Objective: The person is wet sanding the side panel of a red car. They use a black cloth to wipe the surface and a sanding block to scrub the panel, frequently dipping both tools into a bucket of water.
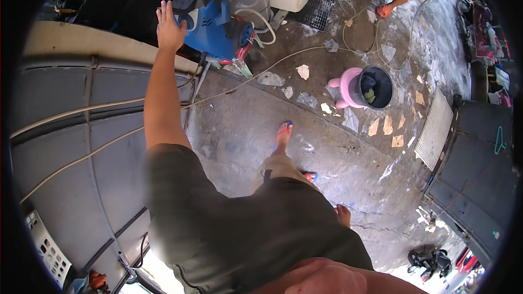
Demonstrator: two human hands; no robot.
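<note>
My left hand (170, 30) is reached out at the upper left with its fingers stretched and apart, and I see nothing held in it. Its thumb side meets the edge of a blue plastic body (210, 32) with red and pale green parts hanging at its lower end; whether they touch, I cannot tell. A pale hose (264, 22) loops out beside that body. Past the hem of my dark shirt, part of my right hand (343, 215) shows low at my side. The shirt hides most of it, and its finger pose is unclear.
A dark bucket (376, 88) with cloth inside stands by a pink stool (348, 87). A thin hose (310, 49) crosses the wet concrete, among scattered flat scraps (388, 125). Grey panels (54, 98) line the left. Another person's orange shoes (384, 11) stand at the upper right.
</note>
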